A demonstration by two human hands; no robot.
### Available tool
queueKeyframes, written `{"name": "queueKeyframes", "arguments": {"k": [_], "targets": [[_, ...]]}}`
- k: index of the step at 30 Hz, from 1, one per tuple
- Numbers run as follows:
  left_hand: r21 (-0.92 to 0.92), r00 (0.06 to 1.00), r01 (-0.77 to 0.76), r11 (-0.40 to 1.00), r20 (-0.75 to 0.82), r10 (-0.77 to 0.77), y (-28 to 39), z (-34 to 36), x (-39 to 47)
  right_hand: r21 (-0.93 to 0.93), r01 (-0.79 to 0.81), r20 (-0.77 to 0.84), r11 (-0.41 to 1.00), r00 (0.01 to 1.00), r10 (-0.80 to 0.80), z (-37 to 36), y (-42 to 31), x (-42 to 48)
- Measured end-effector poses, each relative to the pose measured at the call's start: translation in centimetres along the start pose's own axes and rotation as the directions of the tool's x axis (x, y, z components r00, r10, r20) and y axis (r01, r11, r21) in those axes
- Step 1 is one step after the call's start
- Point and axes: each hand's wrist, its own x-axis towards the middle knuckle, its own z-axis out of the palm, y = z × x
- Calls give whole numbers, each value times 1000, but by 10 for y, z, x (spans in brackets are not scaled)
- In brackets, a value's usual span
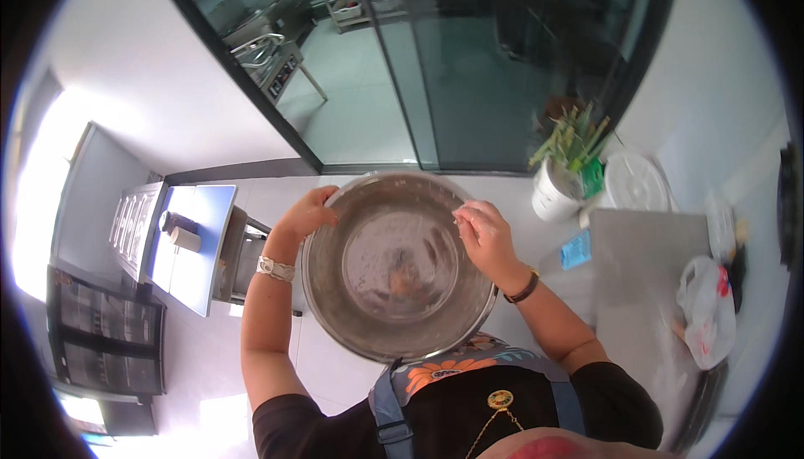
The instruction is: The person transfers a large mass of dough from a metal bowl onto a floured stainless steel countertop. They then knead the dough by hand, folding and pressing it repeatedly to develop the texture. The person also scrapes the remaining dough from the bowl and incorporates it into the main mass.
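A large round stainless steel basin (402, 264) is in front of my body, its near rim by my flowered apron (440, 371). Wet smears and droplets mark its inner bottom. My left hand (312, 213) grips the upper left rim, thumb on the inner side. My right hand (487, 233) is at the upper right rim, with its fingers bunched together over the inner wall. Whitish wet residue clings to those fingers. Whether anything small is pinched between the fingertips is not visible. What supports the basin from below is hidden.
Ahead is a dark-framed glass sliding door (477, 94). At right stand a white bucket (556, 192) of leafy greens, a lidded white tub (635, 182) and a steel table (647, 258) with a plastic bag (710, 314). A blue-topped table (191, 233) stands at left.
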Motion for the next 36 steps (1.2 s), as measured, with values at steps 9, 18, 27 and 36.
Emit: {"name": "queueKeyframes", "arguments": {"k": [9,18,27,36], "targets": [[422,999,-7,906,-42,27,-119,-142,68,-103,-303,253,948,913,319,205,60,72],[588,911,350,729,-395,-118,-130,-274,191,-42,-214,267,976,939,218,349,121,204],[722,949,216,657,-313,31,-105,-396,328,90,492,737,866,552,-390,530,187,381],[801,977,-23,598,-110,183,-91,-508,490,-70,126,773,990,634,-26,627,265,439]]}}
